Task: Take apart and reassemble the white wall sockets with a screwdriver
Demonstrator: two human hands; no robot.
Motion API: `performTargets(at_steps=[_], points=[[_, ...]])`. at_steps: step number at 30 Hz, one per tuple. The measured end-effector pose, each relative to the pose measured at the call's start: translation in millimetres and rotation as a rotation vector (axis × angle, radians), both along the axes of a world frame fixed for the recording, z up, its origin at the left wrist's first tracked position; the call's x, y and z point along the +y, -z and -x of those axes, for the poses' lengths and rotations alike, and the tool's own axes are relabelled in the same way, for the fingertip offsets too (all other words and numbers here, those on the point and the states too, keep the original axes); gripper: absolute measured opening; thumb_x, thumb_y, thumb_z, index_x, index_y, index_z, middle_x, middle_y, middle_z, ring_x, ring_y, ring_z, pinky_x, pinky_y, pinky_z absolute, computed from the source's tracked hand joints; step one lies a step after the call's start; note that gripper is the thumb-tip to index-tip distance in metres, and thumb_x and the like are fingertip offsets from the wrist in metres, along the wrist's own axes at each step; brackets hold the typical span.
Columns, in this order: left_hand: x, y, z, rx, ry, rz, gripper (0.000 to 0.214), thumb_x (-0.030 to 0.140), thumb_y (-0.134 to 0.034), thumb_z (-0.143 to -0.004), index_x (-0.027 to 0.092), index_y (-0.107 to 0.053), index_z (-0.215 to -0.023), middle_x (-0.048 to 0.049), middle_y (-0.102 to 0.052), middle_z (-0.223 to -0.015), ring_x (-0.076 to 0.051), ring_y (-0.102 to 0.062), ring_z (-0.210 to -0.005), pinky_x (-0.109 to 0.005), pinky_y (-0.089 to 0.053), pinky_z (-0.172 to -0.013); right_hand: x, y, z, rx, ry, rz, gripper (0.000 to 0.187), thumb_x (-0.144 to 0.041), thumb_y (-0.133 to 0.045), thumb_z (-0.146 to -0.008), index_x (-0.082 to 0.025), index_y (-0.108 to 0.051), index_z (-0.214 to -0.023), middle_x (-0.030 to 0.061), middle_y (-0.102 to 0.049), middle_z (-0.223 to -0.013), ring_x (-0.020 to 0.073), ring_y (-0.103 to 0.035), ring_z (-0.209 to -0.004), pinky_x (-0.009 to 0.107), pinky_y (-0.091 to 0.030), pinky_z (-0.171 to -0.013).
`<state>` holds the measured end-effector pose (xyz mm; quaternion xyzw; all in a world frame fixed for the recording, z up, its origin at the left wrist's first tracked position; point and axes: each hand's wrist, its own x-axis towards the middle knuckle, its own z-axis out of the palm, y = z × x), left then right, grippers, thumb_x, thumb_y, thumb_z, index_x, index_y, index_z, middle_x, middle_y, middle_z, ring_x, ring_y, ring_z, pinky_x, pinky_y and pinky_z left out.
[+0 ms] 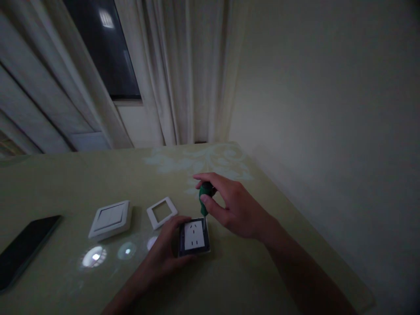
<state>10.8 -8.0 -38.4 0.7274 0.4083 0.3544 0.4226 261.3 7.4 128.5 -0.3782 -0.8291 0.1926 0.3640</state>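
Note:
My right hand (229,203) is closed around a green-handled screwdriver (204,205), held upright with its shaft pointing down. The tip meets the right side of a wall socket (194,235), which has a white face with slots and a dark surround. Wrapped about the left side of that socket, my left hand (167,245) keeps it on the table, thumb along the near edge and fingers at the far edge. Just beyond the left hand lies a white, square, open cover frame (162,212). The exact spot under the screwdriver tip is too small to make out.
A white wall switch (110,219) sits on the table to the left. Farther left lies a black phone (28,247). The pale green table (249,271) runs along a wall (328,109) at the right; curtains (183,74) hang behind its far edge.

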Motion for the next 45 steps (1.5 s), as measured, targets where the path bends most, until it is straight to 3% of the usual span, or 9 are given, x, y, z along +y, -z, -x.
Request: performTargets(at_steps=[34, 45], points=[[3.4, -9.2, -2.4, 0.018, 0.027, 0.020, 0.066, 0.032, -0.087, -0.082, 0.032, -0.058, -0.141, -0.0119, -0.063, -0.143, -0.038, -0.059, -0.136, -0.060, -0.049, -0.116, -0.1, -1.6, -0.9, 0.004, -0.018, 0.030, 0.044, -0.016, -0.064, -0.101, -0.020, -0.057, -0.144, 0.0084, -0.075, -0.126, 0.0215, -0.071, -0.111, 0.037, -0.054, -0.097], [4.0, -1.8, -0.5, 0.033, 0.024, 0.005, 0.072, 0.032, -0.089, -0.081, 0.035, -0.055, -0.144, -0.0099, -0.061, -0.146, -0.039, -0.057, -0.139, -0.065, -0.045, -0.119, -0.1, -1.6, 0.0, 0.012, -0.017, 0.027, 0.043, -0.017, -0.063, -0.101, -0.022, -0.057, -0.143, 0.0085, -0.075, -0.128, 0.0224, -0.072, -0.113, 0.038, -0.055, -0.098]])
